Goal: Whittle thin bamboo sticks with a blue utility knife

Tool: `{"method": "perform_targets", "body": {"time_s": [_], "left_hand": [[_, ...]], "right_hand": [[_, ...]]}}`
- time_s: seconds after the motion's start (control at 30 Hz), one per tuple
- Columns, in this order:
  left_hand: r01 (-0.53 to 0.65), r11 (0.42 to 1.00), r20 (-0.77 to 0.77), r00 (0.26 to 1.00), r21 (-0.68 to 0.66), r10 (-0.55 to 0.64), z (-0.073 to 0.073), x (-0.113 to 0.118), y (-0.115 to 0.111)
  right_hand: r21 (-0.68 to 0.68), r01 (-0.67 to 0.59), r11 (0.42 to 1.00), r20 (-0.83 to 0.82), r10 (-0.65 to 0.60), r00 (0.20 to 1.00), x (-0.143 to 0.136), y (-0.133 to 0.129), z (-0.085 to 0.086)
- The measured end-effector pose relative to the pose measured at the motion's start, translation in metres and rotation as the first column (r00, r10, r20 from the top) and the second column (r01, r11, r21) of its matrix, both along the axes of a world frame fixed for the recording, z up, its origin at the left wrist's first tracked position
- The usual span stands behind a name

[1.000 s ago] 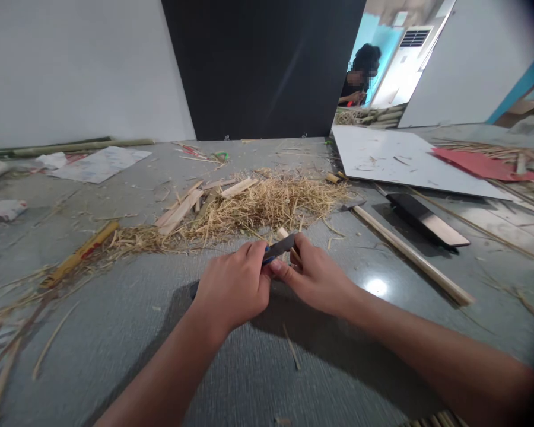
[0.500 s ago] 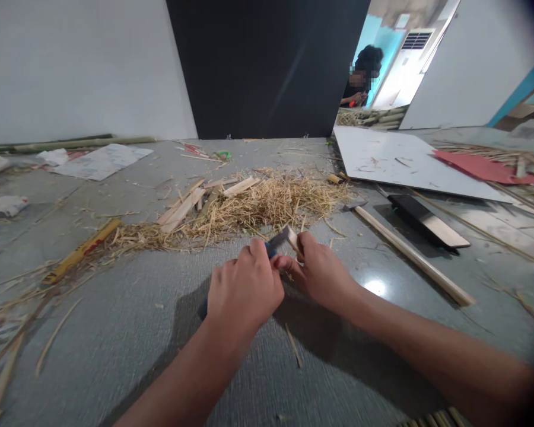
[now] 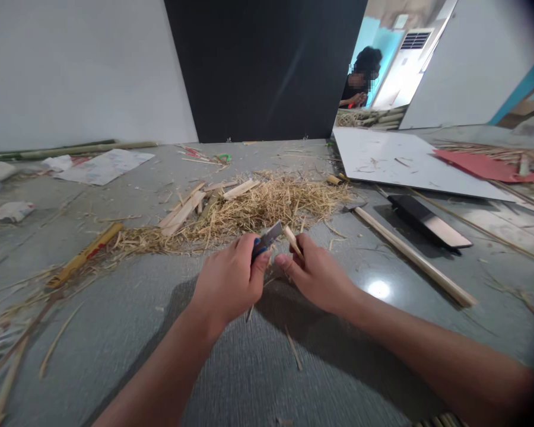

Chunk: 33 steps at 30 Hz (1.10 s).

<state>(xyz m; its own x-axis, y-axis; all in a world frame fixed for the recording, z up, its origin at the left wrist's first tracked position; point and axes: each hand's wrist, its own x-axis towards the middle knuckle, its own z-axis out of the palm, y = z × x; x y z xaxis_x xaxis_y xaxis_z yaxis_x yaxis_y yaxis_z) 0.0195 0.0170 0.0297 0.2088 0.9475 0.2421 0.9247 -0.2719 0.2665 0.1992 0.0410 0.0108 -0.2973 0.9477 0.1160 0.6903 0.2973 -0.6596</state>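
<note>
A utility knife (image 3: 269,235) with a broad grey blade and some blue on its body is gripped in my left hand (image 3: 231,276). The blade points up and right. My right hand (image 3: 318,270) is closed around a short pale strip of wood or bamboo (image 3: 292,238), whose end sticks up above the fingers. A small gap separates blade and strip. Just beyond both hands lies a heap of thin straw-coloured shavings (image 3: 271,204), with several flat pale wood pieces (image 3: 184,212) at its left side.
To the right lie a small hatchet-like tool with a long wooden handle (image 3: 416,255), a dark phone-like slab (image 3: 429,220) and a white board (image 3: 396,157). A yellow bamboo piece (image 3: 86,255) lies left. Behind the panels, a person (image 3: 360,77) sits at the back right.
My left hand has drawn back left with the knife, so the blade has come away from the strip. My right hand stays nearly in place.
</note>
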Motion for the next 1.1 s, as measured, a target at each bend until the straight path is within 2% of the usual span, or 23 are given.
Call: {"method": "perform_targets", "body": {"time_s": [0.1,0.27,0.57,0.8,1.1], "left_hand": [[0.085,0.996,-0.028,0.996,-0.041,-0.086,-0.001,0.001,0.0],[0.149,0.986,-0.058,0.986,-0.077,-0.153,-0.002,0.001,-0.001],[0.172,0.976,-0.065,0.981,-0.134,-0.182,0.002,0.001,-0.002],[0.121,0.984,-0.137,0.981,-0.134,-0.14,0.002,0.002,-0.004],[-0.029,0.992,-0.196,0.981,-0.121,0.005,0.002,0.014,-0.009]], "right_hand": [[-0.021,-0.04,0.999,-0.02,0.04,0.999,-0.001,-0.001,0.0],[-0.029,-0.067,0.997,-0.039,0.066,0.997,0.0,-0.001,0.001],[-0.021,-0.141,0.99,-0.07,0.139,0.988,0.001,-0.002,0.002],[0.017,-0.146,0.989,-0.016,0.147,0.989,0.003,0.0,0.002],[0.066,-0.025,0.997,0.084,0.019,0.996,0.001,-0.001,0.005]]}}
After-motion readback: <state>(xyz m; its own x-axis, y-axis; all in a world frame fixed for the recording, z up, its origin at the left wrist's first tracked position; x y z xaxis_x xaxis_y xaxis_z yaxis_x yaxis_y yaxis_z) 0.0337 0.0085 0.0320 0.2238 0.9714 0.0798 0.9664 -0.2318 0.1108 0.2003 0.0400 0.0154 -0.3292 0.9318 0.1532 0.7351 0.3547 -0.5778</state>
